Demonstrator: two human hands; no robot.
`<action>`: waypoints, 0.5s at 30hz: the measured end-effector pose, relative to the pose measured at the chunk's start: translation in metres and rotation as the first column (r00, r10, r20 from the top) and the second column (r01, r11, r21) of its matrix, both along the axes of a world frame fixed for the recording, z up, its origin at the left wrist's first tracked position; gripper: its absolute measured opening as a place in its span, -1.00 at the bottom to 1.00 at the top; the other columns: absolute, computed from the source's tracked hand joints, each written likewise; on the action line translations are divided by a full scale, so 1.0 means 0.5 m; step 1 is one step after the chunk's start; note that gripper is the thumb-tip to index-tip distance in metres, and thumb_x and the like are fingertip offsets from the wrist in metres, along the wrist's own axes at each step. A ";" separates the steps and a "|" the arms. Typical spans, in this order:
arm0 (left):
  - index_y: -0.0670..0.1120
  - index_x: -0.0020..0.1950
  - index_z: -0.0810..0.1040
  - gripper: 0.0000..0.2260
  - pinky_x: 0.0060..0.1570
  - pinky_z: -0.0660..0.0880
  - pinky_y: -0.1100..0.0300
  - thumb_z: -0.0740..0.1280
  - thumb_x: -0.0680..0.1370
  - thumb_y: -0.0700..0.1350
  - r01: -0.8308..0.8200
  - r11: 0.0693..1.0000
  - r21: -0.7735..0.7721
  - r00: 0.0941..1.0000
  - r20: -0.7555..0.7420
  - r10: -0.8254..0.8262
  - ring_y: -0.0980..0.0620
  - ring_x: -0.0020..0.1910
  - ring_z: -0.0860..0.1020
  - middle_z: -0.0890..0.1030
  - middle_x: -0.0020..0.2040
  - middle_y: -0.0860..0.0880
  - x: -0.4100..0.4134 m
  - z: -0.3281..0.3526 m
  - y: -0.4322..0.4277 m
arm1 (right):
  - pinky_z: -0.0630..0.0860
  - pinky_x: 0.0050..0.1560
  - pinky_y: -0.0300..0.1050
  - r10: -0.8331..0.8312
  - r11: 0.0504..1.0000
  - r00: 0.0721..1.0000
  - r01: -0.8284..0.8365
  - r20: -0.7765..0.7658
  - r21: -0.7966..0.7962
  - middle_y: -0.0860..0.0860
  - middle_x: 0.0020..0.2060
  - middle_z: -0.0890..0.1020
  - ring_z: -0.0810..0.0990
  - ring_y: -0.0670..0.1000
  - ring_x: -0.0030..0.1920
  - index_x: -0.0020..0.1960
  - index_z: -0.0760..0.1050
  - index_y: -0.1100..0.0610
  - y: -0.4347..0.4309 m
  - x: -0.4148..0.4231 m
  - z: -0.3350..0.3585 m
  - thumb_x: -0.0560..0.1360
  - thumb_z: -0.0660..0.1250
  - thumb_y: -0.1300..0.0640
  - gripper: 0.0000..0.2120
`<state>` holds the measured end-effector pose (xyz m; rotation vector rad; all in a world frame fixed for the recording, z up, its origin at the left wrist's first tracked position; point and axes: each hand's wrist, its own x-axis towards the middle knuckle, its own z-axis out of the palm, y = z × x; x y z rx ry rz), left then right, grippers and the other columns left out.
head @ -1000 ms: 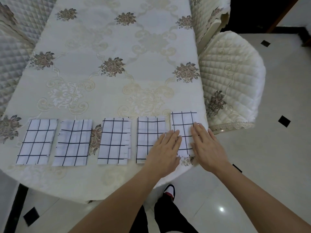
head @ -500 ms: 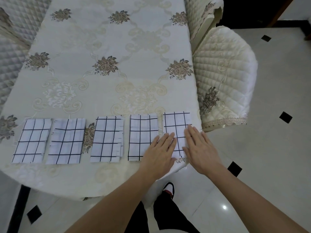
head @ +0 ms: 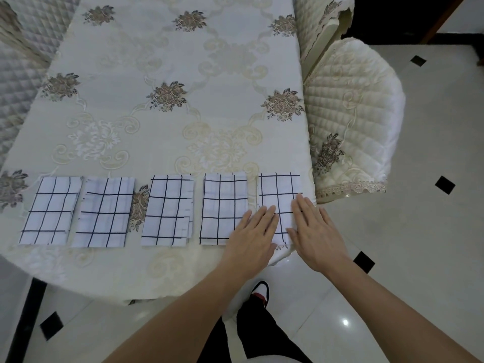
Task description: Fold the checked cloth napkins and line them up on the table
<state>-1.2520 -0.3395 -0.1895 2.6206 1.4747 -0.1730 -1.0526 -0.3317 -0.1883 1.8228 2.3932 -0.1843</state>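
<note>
five folded checked napkins (head: 167,209) lie in a row along the near edge of the table (head: 183,113). the rightmost napkin (head: 280,192) sits at the corner, near a quilted chair (head: 351,113). both arms reach forward, palms down. the left hand (head: 251,237) lies flat on that napkin's left side (also overlapping its neighbour's corner), and the right hand (head: 317,231) lies on its right edge. the fingers of both are straight and gripping nothing.

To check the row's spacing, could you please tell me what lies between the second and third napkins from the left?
In the head view, only tablecloth shows between the second napkin and third napkin: a brown embroidered flower.
</note>
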 end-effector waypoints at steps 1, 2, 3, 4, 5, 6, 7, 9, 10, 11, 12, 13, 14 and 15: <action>-0.15 0.57 0.26 -0.43 0.52 0.15 -0.09 0.18 0.64 0.13 0.002 1.000 0.005 1.000 0.002 -0.002 -0.10 0.57 0.21 0.22 0.59 -0.12 -0.001 0.000 -0.001 | 0.26 0.48 0.13 -0.002 1.000 1.000 0.002 -0.002 -0.010 0.17 0.58 0.20 0.23 0.12 0.56 0.57 0.19 0.25 0.000 -0.002 0.001 0.65 -0.10 -0.12 -0.37; -0.15 0.57 0.25 -0.43 0.52 0.15 -0.09 0.14 0.64 0.13 0.006 1.000 0.003 1.000 0.004 -0.006 -0.09 0.57 0.21 0.21 0.60 -0.12 -0.003 -0.001 -0.001 | 0.26 0.48 0.12 -0.003 1.000 1.000 0.002 -0.012 -0.010 0.17 0.58 0.19 0.22 0.12 0.56 0.58 0.17 0.25 -0.001 -0.002 -0.001 0.66 -0.11 -0.12 -0.37; -0.15 0.57 0.25 -0.44 0.52 0.15 -0.09 0.10 0.65 0.13 0.007 1.000 0.003 1.000 0.002 -0.007 -0.09 0.57 0.21 0.21 0.60 -0.12 -0.004 0.001 -0.001 | 0.26 0.48 0.12 -0.008 1.000 1.000 0.008 -0.017 -0.008 0.17 0.58 0.20 0.22 0.12 0.56 0.58 0.17 0.25 -0.002 -0.005 0.000 0.66 -0.10 -0.12 -0.37; -0.14 0.57 0.25 -0.44 0.52 0.17 -0.09 0.06 0.65 0.13 0.005 1.000 -0.002 1.000 0.003 -0.005 -0.09 0.57 0.21 0.21 0.60 -0.12 -0.007 0.002 0.000 | 0.28 0.47 0.12 -0.011 1.000 1.000 0.010 -0.028 -0.002 0.17 0.57 0.21 0.23 0.13 0.56 0.57 0.18 0.26 -0.001 -0.007 -0.002 0.65 -0.10 -0.12 -0.37; -0.14 0.57 0.25 -0.44 0.52 0.20 -0.10 0.04 0.65 0.13 0.003 1.000 -0.003 1.000 0.007 -0.003 -0.09 0.57 0.22 0.20 0.60 -0.12 -0.011 0.003 0.003 | 0.30 0.47 0.12 -0.017 1.000 0.999 0.017 -0.036 -0.004 0.18 0.57 0.22 0.24 0.13 0.56 0.57 0.19 0.26 0.000 -0.009 -0.002 0.65 -0.09 -0.11 -0.37; -0.13 0.58 0.25 -0.44 0.52 0.21 -0.10 0.05 0.65 0.14 0.007 1.000 -0.005 1.000 0.008 -0.007 -0.08 0.57 0.21 0.20 0.60 -0.12 -0.014 0.004 0.006 | 0.32 0.47 0.12 -0.019 1.000 0.999 0.019 -0.044 0.000 0.18 0.57 0.22 0.24 0.14 0.56 0.57 0.19 0.27 0.003 -0.009 -0.003 0.65 -0.09 -0.11 -0.37; -0.13 0.58 0.25 -0.44 0.52 0.21 -0.10 0.08 0.65 0.14 0.008 1.000 -0.008 1.000 0.008 -0.008 -0.08 0.57 0.21 0.20 0.60 -0.11 -0.015 0.003 0.009 | 0.33 0.47 0.11 -0.022 1.000 0.999 0.022 -0.050 -0.007 0.18 0.57 0.22 0.23 0.14 0.56 0.57 0.19 0.27 0.006 -0.011 -0.002 0.65 -0.08 -0.11 -0.37; -0.13 0.58 0.24 -0.44 0.52 0.19 -0.10 0.14 0.65 0.13 0.006 1.000 0.000 1.000 0.010 -0.006 -0.08 0.57 0.20 0.19 0.60 -0.11 -0.013 0.002 0.008 | 0.29 0.48 0.09 -0.023 1.000 0.998 0.023 -0.057 -0.007 0.18 0.57 0.20 0.21 0.13 0.57 0.57 0.18 0.26 0.005 -0.012 -0.006 0.65 -0.08 -0.11 -0.37; -0.13 0.58 0.24 -0.43 0.52 0.17 -0.10 0.14 0.65 0.13 -0.001 1.000 -0.006 1.000 0.019 0.002 -0.08 0.58 0.19 0.18 0.60 -0.11 -0.011 -0.001 0.006 | 0.27 0.49 0.09 -0.027 1.000 0.997 0.026 -0.071 -0.017 0.17 0.58 0.20 0.20 0.13 0.57 0.58 0.17 0.26 0.003 -0.011 -0.010 0.65 -0.08 -0.11 -0.37; -0.13 0.59 0.22 -0.43 0.52 0.15 -0.10 0.13 0.65 0.14 0.003 1.000 -0.026 1.000 0.021 -0.002 -0.08 0.58 0.17 0.17 0.61 -0.11 -0.011 0.007 0.005 | 0.25 0.49 0.08 -0.023 1.000 0.997 0.022 -0.079 -0.015 0.17 0.58 0.20 0.20 0.13 0.57 0.58 0.17 0.26 0.002 -0.012 -0.004 0.64 -0.07 -0.12 -0.36; -0.13 0.59 0.21 -0.42 0.52 0.14 -0.10 0.12 0.64 0.14 0.004 1.000 -0.028 0.999 0.033 -0.003 -0.08 0.59 0.16 0.16 0.61 -0.11 -0.012 0.009 0.004 | 0.24 0.49 0.08 -0.016 1.000 0.996 0.016 -0.091 -0.002 0.17 0.58 0.20 0.19 0.13 0.57 0.58 0.17 0.26 0.003 -0.012 -0.004 0.65 -0.06 -0.12 -0.36; -0.13 0.59 0.20 -0.41 0.52 0.14 -0.09 0.11 0.64 0.15 -0.009 1.000 -0.027 0.999 0.044 0.011 -0.08 0.59 0.16 0.16 0.61 -0.11 -0.013 0.013 0.007 | 0.24 0.49 0.08 -0.025 1.000 0.995 0.024 -0.097 -0.006 0.17 0.58 0.20 0.19 0.13 0.57 0.58 0.16 0.25 0.005 -0.013 0.002 0.65 -0.04 -0.12 -0.37; -0.12 0.60 0.20 -0.41 0.52 0.14 -0.09 0.12 0.64 0.15 -0.023 1.000 -0.013 0.999 0.043 0.024 -0.08 0.58 0.16 0.16 0.61 -0.11 -0.019 0.014 0.011 | 0.25 0.48 0.09 -0.020 1.000 0.994 0.021 -0.105 0.003 0.17 0.57 0.21 0.20 0.14 0.57 0.58 0.15 0.25 0.008 -0.011 0.002 0.66 0.00 -0.11 -0.39; -0.11 0.60 0.20 -0.40 0.53 0.14 -0.08 0.14 0.63 0.15 -0.040 0.999 -0.009 0.998 0.056 0.040 -0.08 0.58 0.17 0.18 0.61 -0.11 -0.020 0.029 0.013 | 0.27 0.47 0.11 -0.034 0.999 0.992 0.036 -0.122 0.013 0.18 0.57 0.22 0.22 0.15 0.56 0.58 0.16 0.24 0.012 -0.016 0.015 0.66 0.04 -0.10 -0.39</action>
